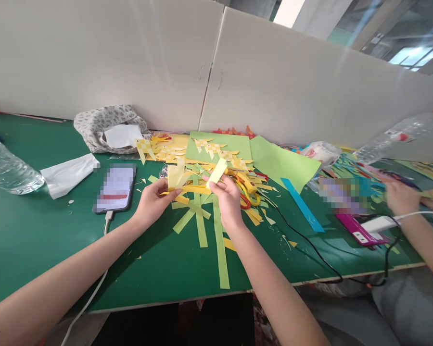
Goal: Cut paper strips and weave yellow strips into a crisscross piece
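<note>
The person's forearms angle inward over the green table (130, 274). The left hand (154, 199) pinches yellow paper strips (197, 189) between thumb and fingers; the right hand (228, 198) pinches their other side, thumb against bent fingers. The strips span the gap between both hands, above scattered green strips (201, 228).

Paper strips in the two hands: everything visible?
The yellow paper strips look thin, in deeper and paler yellow. One deeper strip runs roughly level between the left hand and right hand; paler pieces stand up at the left, another tilts up at the right. Both hands hold them over the green table; interlocking unclear.
</note>
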The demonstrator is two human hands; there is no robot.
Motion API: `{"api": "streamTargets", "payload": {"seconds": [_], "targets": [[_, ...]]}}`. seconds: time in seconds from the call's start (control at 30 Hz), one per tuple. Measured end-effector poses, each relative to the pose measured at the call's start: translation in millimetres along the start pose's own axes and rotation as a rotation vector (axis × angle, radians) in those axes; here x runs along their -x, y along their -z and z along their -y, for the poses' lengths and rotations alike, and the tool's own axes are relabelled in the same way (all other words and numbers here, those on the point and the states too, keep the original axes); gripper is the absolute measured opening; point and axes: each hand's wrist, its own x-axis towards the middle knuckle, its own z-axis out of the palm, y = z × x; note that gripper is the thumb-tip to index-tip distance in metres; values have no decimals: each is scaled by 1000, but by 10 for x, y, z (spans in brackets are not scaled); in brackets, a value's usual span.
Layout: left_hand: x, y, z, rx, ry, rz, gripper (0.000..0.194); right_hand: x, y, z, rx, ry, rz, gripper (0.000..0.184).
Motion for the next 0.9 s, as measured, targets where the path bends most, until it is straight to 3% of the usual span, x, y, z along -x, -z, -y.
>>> {"api": "streamTargets", "payload": {"seconds": [0.2,0.5,0.73,0.9], "targets": [[-2,12,18,1,18,22,23,-8,-10,16,-68,8,28,27],[13,4,-1,70,111,190,27,-25,31,54,-43,-68,159,19],[1,19,-25,51,128,111,29,-32,59,84,-76,-90,182,15],[-17,33,15,-6,92,97,26,-35,58,59,71,-87,162,17]]}}
